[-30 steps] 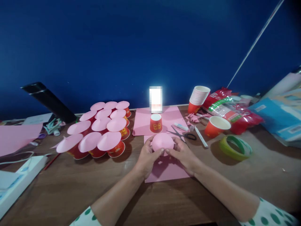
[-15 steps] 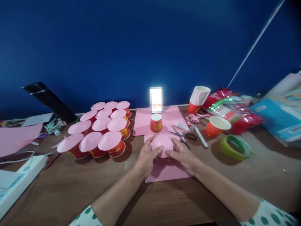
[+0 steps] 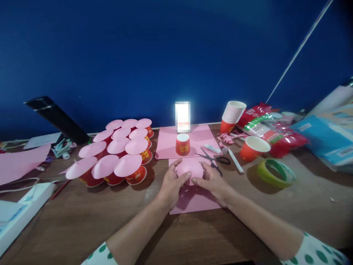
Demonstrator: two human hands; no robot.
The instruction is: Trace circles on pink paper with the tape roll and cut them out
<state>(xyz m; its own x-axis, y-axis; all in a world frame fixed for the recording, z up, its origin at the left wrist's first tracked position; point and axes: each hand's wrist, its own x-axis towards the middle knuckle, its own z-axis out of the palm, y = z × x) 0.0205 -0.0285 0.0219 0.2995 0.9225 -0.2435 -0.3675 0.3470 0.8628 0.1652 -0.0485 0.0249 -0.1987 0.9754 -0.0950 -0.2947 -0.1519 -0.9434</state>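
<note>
Both hands (image 3: 172,186) (image 3: 215,184) — thumbs inward, nearly together — on a round pink paper (image 3: 190,169).

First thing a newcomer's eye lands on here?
Probably the bright white pixelated rectangle at centre, against the dark blue wall. Next, the cluster of red cups topped with pink paper cones, at left. Then the rounded pink paper piece between the left hand and right hand, below centre.
</note>
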